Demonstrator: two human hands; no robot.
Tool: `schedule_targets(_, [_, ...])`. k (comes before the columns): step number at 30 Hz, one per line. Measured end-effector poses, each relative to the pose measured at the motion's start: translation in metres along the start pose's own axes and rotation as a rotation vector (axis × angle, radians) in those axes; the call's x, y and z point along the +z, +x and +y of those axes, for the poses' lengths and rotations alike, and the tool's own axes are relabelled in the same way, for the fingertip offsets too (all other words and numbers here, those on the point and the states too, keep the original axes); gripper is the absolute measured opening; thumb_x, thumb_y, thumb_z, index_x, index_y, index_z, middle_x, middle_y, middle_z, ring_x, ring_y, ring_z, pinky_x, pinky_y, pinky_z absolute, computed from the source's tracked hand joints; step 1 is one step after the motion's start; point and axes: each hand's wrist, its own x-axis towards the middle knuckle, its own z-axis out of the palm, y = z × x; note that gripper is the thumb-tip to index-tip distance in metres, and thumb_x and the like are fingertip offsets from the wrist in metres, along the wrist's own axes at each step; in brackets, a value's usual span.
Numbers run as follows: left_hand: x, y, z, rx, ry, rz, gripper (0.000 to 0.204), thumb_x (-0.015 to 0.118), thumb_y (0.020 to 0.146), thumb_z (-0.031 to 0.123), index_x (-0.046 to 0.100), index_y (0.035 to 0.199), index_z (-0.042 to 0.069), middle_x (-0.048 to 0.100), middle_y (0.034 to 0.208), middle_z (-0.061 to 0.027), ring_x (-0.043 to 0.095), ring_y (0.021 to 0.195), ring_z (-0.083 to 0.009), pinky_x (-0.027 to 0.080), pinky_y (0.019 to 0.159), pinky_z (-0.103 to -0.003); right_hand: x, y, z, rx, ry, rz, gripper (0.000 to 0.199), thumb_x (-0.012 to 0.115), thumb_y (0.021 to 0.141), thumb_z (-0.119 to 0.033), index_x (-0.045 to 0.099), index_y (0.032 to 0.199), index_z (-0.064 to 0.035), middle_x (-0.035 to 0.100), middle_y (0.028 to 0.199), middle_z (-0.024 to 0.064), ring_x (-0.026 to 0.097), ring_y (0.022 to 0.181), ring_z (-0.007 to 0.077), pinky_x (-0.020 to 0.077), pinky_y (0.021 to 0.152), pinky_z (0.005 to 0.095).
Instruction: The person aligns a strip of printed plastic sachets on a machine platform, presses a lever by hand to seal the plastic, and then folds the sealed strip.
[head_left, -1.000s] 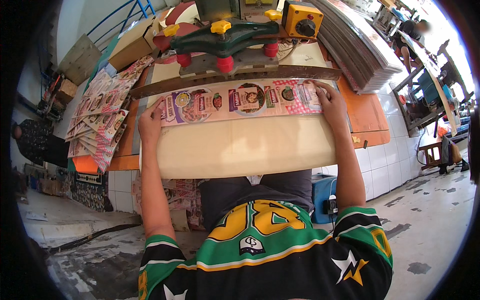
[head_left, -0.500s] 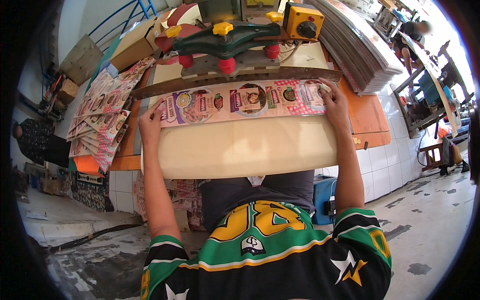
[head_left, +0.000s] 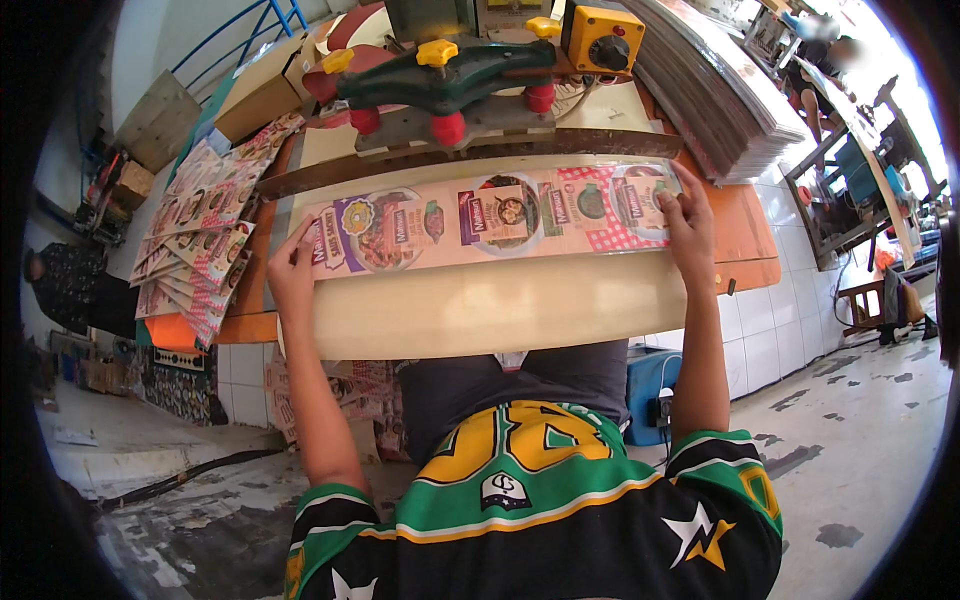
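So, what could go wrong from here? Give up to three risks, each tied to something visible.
The left hand and right hand are close to the long metal bar; either could get pinched if it dropped.
The printed strip is gripped only at its ends, so it may sag or skew.
The fanned pile of sheets near the table edge might slide off.

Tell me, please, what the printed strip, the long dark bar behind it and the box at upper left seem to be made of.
Printed strip: glossy plastic film or coated paper, judging by its pale sheen; I can't tell which. Dark bar: probably metal, dull and brownish, with a thin, rigid-looking edge. Box: likely cardboard, with plain matte tan faces.
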Motion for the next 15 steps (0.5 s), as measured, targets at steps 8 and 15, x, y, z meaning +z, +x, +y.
schedule_targets(8, [-0.032, -0.046, 0.026, 0.291, -0.089, 0.321, 0.031, 0.062, 0.106, 0.013, 0.071, 0.134, 0.003, 0.073, 0.116, -0.0075, 0.065, 0.1, -0.0144, 0.051, 0.089, -0.03, -0.029, -0.04, -0.054, -0.17, 0.147, 0.157, 0.05, 0.061, 0.108, -0.017, 0.044, 0.153, -0.0037, 0.063, 0.086, 0.0011, 0.052, 0.076, 0.0016, 0.0397, 0.068, 0.0173])
schedule_targets(15, [-0.053, -0.061, 0.04, 0.402, -0.021, 0.477, 0.033, 0.061, 0.106, 0.011, 0.069, 0.137, 0.001, 0.071, 0.105, -0.0053, 0.058, 0.087, -0.0123, 0.049, 0.081, -0.029, -0.045, -0.052, -0.065, -0.246, 0.199, 0.198, 0.051, 0.058, 0.108, -0.013, 0.041, 0.154, -0.0004, 0.067, 0.133, 0.0164, 0.065, 0.119, 0.0147, 0.052, 0.102, 0.0279])
